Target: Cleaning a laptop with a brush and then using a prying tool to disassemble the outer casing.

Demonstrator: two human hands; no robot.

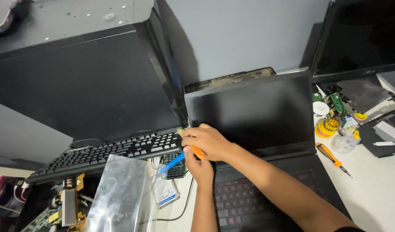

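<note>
Right hand (208, 141) and left hand (200, 165) grip an orange-and-blue plastic pry tool (180, 158) at the black laptop screen's (249, 111) lower-left corner; levering hard could crack it.

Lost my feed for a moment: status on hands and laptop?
Right hand and left hand both gripping blue-and-orange pry tool at lower-left corner of open black laptop. Black keyboard crowds alongside.
</note>
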